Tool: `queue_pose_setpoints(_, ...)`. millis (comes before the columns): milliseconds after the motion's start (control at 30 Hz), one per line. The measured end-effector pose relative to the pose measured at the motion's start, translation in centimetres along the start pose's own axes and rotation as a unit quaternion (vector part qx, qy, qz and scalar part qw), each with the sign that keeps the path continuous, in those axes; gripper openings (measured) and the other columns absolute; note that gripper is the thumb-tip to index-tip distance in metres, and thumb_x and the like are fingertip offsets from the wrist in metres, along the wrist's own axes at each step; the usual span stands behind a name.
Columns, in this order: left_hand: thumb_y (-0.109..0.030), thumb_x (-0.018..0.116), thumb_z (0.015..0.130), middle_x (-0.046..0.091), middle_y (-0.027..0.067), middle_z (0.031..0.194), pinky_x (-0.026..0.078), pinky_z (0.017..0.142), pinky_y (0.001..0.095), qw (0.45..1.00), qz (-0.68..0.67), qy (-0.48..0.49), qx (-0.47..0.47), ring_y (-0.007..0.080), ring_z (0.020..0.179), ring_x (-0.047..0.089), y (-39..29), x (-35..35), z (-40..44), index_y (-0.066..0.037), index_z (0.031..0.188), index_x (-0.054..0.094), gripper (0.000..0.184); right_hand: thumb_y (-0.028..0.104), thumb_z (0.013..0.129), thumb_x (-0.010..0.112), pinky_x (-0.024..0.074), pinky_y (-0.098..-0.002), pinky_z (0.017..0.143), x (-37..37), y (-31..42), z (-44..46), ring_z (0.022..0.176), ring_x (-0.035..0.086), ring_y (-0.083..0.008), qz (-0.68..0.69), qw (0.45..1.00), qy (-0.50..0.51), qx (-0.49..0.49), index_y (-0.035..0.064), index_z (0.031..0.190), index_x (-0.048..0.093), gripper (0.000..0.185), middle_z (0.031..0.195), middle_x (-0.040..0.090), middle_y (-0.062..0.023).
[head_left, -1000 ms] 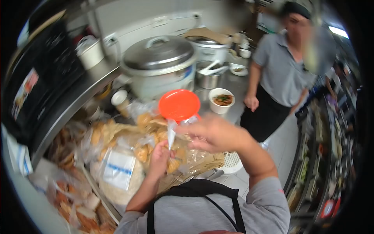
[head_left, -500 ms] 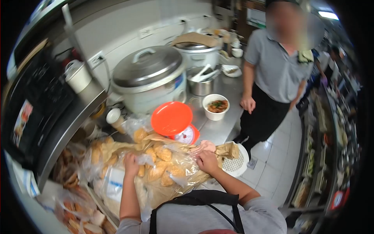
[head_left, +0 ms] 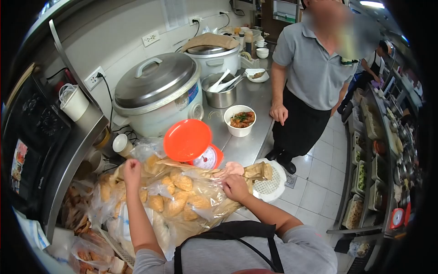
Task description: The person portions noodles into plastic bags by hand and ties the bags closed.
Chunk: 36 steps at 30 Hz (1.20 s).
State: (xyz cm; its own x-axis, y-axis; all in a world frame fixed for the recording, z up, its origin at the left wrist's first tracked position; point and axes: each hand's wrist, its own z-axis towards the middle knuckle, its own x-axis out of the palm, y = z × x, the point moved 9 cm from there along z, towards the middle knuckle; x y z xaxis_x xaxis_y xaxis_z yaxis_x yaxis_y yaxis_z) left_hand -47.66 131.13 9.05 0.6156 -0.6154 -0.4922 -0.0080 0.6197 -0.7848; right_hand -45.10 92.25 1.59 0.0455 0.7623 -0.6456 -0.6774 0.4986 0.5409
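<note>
A large clear plastic bag [head_left: 214, 217] lies spread in front of me, with several smaller bags of pale orange food pieces [head_left: 178, 203] in and on it. My left hand [head_left: 132, 172] is above the left part of this pile, its fingers curled in; what they hold, if anything, is hidden. My right hand [head_left: 236, 187] is closed on the right edge of the large bag. Just beyond it lies a soft pink mass [head_left: 232, 169], cloth or food, I cannot tell which. Crumpled brown paper [head_left: 259, 171] is to its right.
A scale with an orange tray [head_left: 188, 139] stands behind the bags. Beyond are a big lidded cooker [head_left: 157, 93], a steel pot [head_left: 220, 96] with ladles and a bowl of food [head_left: 240, 121]. A white perforated stool [head_left: 270, 182] is at right; a co-worker [head_left: 305, 68] stands behind it.
My left hand has moved left and away from me, off the small bags. My right hand stays at the large bag's edge. The view has shifted slightly to the right.
</note>
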Motion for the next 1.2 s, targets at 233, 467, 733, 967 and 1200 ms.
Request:
queue_pose_setpoints(233, -0.021, 0.06, 0.07, 0.046, 0.0186, 0.109, 0.039, 0.079, 0.0371, 0.954, 0.242, 0.176, -0.014, 0.0319, 0.097, 0.047, -0.1, 9.7, 3.4, -0.001, 0.103, 0.048, 0.04, 0.012, 0.062, 0.054, 0.0384, -0.0347, 0.061, 0.7, -0.3, -0.2, 0.068, 0.049, -0.0249, -0.004, 1.0, 0.0, -0.013, 0.0097, 0.068, 0.051, 0.007, 0.07, 0.051, -0.0067)
queue_pose_setpoints(467, -0.017, 0.045, 0.077, 0.057, 0.0175, 0.074, 0.044, 0.062, 0.0382, 0.962, 0.2, 0.173, -0.068, 0.0308, 0.07, 0.056, 6.9, 12.2, 5.8, -0.002, 0.091, 0.051, 0.021, 0.012, 0.064, 0.054, 0.0389, -0.0357, 0.061, 0.5, -0.3, -0.3, 0.067, 0.049, -0.0265, 0.001, 1.0, -0.006, -0.006, 0.0079, 0.068, 0.052, 0.007, 0.068, 0.05, -0.0085)
queue_pose_setpoints(733, -0.006, 0.037, 0.078, 0.046, 0.0043, 0.058, 0.037, 0.047, 0.0218, 0.991, -0.13, -0.011, 0.012, 0.0111, 0.05, 0.044, -5.4, 2.5, 5.5, -0.002, 0.078, 0.049, 0.012, 0.013, 0.063, 0.053, 0.0398, -0.0347, 0.061, 0.7, -0.4, -0.6, 0.071, 0.05, -0.025, -0.018, 1.0, -0.007, -0.009, 0.0089, 0.07, 0.052, 0.009, 0.071, 0.051, -0.0077)
queue_pose_setpoints(967, -0.007, 0.042, 0.076, 0.048, 0.0118, 0.063, 0.04, 0.058, 0.0302, 0.986, 0.031, -0.015, 0.162, 0.0203, 0.06, 0.05, -18.2, -2.7, -0.6, 0.002, 0.078, 0.051, 0.013, 0.018, 0.068, 0.056, 0.0423, -0.0339, 0.063, 0.7, 0.8, 2.1, 0.075, 0.053, -0.0247, 0.075, 0.972, 0.179, 0.135, 0.0071, 0.083, 0.054, 0.019, 0.078, 0.055, -0.0085)
queue_pose_setpoints(1200, -0.008, 0.044, 0.077, 0.049, 0.0111, 0.068, 0.039, 0.058, 0.0279, 0.951, 0.033, 0.095, 0.291, 0.022, 0.062, 0.048, -24.7, 2.3, -7.9, 0.002, 0.075, 0.052, 0.013, 0.023, 0.065, 0.065, 0.0398, -0.0364, 0.075, -7.8, 14.6, 8.3, 0.093, 0.046, -0.0312, 0.152, 0.979, 0.059, -0.125, 0.0048, 0.115, 0.034, 0.061, 0.104, 0.042, -0.017)
